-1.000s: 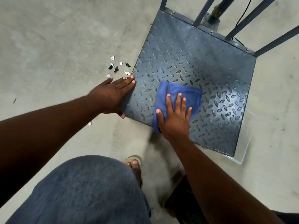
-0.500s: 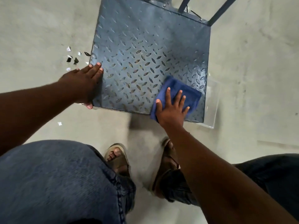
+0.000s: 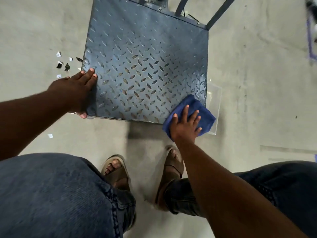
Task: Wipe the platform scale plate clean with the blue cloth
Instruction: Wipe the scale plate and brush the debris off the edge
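Observation:
The platform scale plate (image 3: 145, 66) is blue-grey diamond tread metal with worn, rusty spots, and it lies low on the concrete floor. The blue cloth (image 3: 206, 117) sits folded on the plate's near right corner and hangs a little over the edge. My right hand (image 3: 184, 125) presses flat on the cloth with fingers spread. My left hand (image 3: 77, 93) rests flat on the plate's near left edge, fingers on the metal and thumb at the corner, holding nothing.
Torn paper scraps (image 3: 63, 66) lie on the floor just left of the plate. A clear plastic sheet (image 3: 214, 100) sticks out under the plate's right side. Metal frame posts (image 3: 217, 14) rise at the back. My sandalled feet (image 3: 116, 170) stand close in front.
My right hand has slid the cloth rightward along the plate's near edge, from the middle to the near right corner. My left hand has stayed on the left edge.

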The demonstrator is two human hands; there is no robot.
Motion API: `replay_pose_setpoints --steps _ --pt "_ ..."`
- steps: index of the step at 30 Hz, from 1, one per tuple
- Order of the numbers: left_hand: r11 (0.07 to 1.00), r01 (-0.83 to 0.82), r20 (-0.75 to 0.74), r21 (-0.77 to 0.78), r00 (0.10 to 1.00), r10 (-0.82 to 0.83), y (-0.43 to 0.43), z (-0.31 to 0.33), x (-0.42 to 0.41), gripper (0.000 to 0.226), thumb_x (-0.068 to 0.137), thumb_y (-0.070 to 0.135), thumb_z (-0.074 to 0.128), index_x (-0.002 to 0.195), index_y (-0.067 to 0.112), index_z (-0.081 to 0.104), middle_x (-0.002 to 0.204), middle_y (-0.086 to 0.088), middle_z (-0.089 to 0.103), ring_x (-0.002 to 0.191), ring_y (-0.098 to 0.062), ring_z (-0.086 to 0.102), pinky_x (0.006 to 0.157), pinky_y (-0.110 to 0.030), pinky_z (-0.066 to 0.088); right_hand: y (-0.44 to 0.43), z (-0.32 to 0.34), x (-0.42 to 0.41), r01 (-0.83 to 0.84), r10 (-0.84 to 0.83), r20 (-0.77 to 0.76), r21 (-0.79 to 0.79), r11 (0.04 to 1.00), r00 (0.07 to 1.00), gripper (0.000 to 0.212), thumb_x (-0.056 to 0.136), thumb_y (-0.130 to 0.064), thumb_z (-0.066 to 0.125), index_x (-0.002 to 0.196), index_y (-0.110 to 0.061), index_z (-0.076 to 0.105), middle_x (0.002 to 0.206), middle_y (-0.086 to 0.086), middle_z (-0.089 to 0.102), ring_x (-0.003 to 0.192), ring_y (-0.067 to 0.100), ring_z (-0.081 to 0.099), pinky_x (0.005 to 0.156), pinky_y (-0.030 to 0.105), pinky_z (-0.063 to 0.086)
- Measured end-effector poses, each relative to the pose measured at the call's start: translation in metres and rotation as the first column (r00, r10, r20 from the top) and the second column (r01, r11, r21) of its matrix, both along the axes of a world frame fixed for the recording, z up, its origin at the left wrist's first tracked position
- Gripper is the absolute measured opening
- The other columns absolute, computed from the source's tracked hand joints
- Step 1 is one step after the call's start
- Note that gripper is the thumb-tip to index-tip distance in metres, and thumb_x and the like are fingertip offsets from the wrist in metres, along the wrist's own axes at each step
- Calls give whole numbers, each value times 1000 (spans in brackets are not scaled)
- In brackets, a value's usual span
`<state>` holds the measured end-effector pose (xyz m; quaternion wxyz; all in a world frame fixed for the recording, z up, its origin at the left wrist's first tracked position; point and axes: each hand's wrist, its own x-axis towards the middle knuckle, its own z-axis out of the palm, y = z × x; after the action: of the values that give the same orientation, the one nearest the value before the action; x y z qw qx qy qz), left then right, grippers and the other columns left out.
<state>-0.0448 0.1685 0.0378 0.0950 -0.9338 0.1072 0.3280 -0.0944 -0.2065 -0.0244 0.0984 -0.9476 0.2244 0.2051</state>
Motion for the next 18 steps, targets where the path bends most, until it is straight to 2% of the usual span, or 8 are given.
replay_pose_setpoints --steps 2,7,9,11,13,18 --pt "1000 24 17 4 1000 -24 0 0 1 165 62 68 92 166 7 -21 177 -12 -22 167 -30 -1 127 -49 34 14 0 2 64 -63 10 -10 998 998 68 107 -58 20 164 -34 -9 171 15 -15 158 37 -13 124 65 -1" --pt "1000 18 15 17 1000 -18 -1 1 -2 164 63 67 92 166 7 -20 177 -12 -22 167 -29 -2 126 -50 34 92 -7 -32 -179 177 77 32 983 981 69 106 -58 27 164 -35 -2 171 17 -15 157 41 -11 121 67 4" --pt "1000 8 1 0 1000 -8 -3 2 -1 164 63 65 93 166 7 -20 177 -12 -23 167 -30 -3 128 -49 33 95 -7 -35 -196 190 77 72 978 979 70 105 -60 29 164 -35 0 171 16 -15 158 39 -12 122 65 6" --pt "1000 5 -10 -11 1000 -5 -5 5 0 162 65 62 94 167 7 -19 176 -11 -24 167 -29 -5 129 -49 31 81 -4 -29 -123 117 72 98 988 991 72 105 -63 27 164 -35 -1 171 15 -15 158 37 -13 123 63 4" --pt "1000 -1 -17 -22 1000 1 -7 9 1 161 66 60 94 166 6 -19 176 -11 -25 167 -30 -5 130 -49 29 55 -2 -13 35 -42 65 98 995 997 74 104 -63 26 164 -33 -5 171 15 -16 158 37 -14 125 65 3" --pt "999 26 -11 -38 1000 -26 0 -1 4 163 65 63 93 165 5 -21 176 -14 -24 167 -31 -5 130 -49 29 -13 1 36 335 -339 27 97 937 940 81 100 -69 39 164 -40 -1 172 10 -15 159 32 -14 123 66 3"
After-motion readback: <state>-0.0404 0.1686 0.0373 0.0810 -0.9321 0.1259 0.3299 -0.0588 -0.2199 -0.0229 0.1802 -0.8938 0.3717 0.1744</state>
